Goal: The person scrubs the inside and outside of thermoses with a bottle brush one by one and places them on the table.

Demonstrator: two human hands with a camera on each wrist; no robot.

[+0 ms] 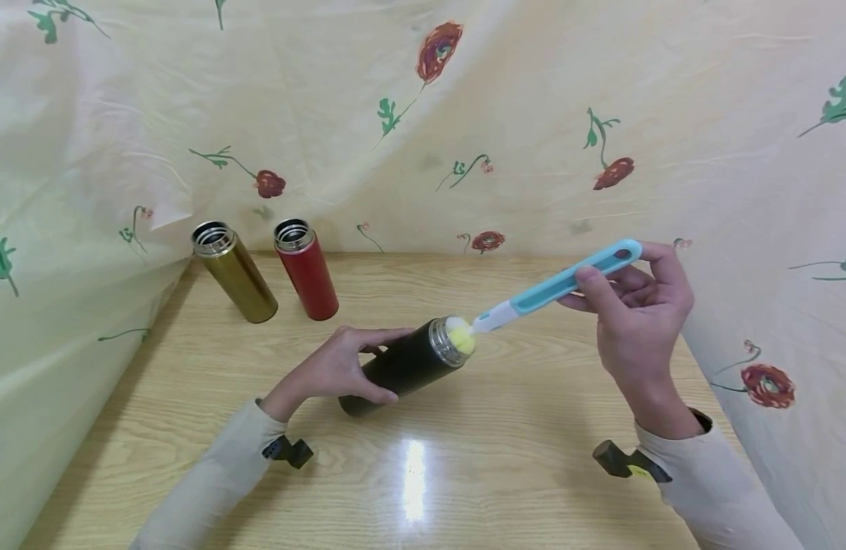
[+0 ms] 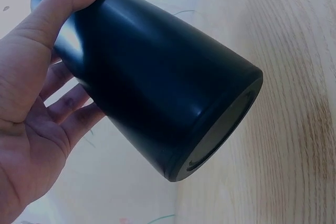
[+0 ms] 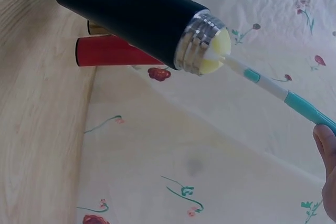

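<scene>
Honestly, with the left hand curled round the tilted black bottle over the table and the right hand pinching the blue brush, its sponge in the bottle's mouth, a crooked push could, I'd guess, twist the bottle loose.

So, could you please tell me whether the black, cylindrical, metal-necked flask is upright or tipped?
Tipped: the left hand holds the flask slanted, its silvery threaded neck towards the right hand.
</scene>
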